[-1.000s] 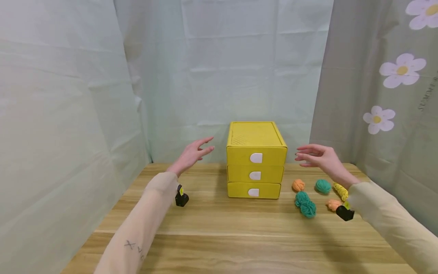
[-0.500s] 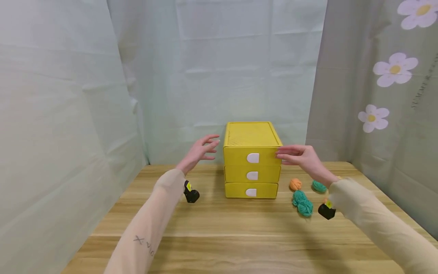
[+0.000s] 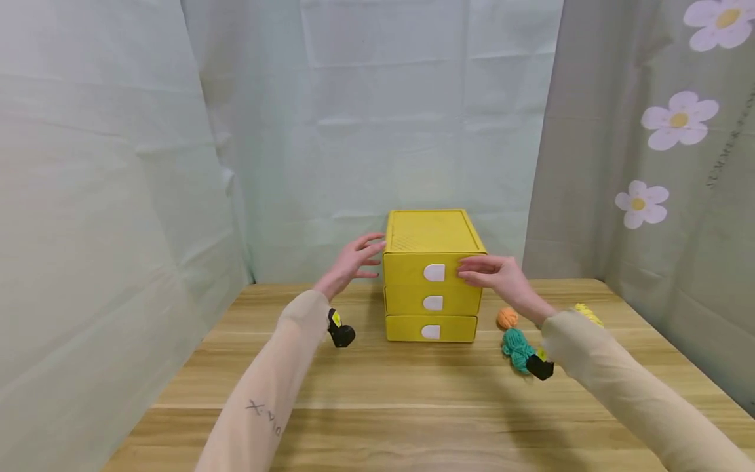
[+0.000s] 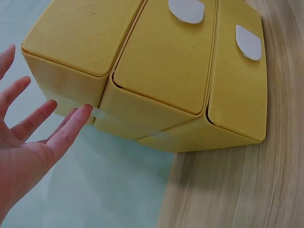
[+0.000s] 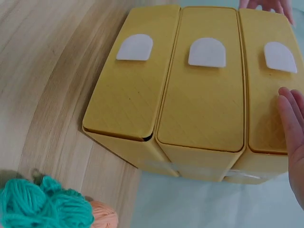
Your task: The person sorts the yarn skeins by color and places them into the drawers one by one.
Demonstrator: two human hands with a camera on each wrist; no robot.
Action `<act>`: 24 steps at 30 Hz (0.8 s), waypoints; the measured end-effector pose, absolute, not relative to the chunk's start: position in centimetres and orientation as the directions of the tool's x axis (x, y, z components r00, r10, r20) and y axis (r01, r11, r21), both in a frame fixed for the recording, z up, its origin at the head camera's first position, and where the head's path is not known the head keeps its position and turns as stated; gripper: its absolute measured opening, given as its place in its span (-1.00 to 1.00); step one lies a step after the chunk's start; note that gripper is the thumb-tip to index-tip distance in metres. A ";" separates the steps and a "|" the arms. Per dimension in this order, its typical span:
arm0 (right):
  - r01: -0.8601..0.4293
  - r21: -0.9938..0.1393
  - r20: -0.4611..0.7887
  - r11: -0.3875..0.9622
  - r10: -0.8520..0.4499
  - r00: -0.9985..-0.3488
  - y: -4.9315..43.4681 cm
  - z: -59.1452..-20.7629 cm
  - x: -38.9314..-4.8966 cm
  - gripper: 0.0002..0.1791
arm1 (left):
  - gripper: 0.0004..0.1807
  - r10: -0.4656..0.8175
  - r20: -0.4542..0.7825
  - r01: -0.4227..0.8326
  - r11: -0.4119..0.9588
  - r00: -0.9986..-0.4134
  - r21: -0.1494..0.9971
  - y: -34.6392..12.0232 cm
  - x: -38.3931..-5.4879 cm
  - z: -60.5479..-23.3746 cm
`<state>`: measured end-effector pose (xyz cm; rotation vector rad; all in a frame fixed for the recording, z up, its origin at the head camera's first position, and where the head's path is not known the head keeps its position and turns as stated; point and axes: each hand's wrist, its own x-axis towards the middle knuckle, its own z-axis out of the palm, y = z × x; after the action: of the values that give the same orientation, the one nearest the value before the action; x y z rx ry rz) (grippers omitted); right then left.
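Observation:
A yellow drawer box [image 3: 435, 231] with three stacked drawers stands on the wooden table, every drawer pushed in. Each drawer front carries a white tab handle. My left hand [image 3: 354, 262] is at the box's upper left side, fingers spread and fairly straight; the left wrist view has its fingertips [image 4: 84, 112] right by the side wall. In front of the top drawer is my right hand [image 3: 500, 274], fingers extended together toward the white top handle [image 3: 434, 273]. In the right wrist view those fingertips [image 5: 284, 93] lie just short of that handle [image 5: 280, 57], with nothing held.
Right of the box lie teal yarn balls [image 3: 516, 349], an orange yarn ball [image 3: 507, 318] and a yellow yarn skein [image 3: 588, 314]. My right forearm passes over this side. Pale curtains [image 3: 413, 131] hang behind and at both sides of the table [image 3: 377, 419].
My right hand has moved left from beside the box to in front of the top drawer. The left hand has moved right, up to the box's side. The view has shifted slightly.

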<state>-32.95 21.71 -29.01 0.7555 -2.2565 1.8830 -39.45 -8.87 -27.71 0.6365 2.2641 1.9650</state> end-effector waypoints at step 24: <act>-0.389 -0.917 0.347 0.086 -0.310 -0.885 20.0 -29.6 -33.5 -0.58 | -0.46 0.352 0.166 0.189 0.030 -0.921 0.982 -8.1 -40.4 -28.0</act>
<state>-33.52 20.00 -29.61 0.7320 -2.2676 1.9503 -40.35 -8.08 -28.02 0.5722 2.1627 2.0281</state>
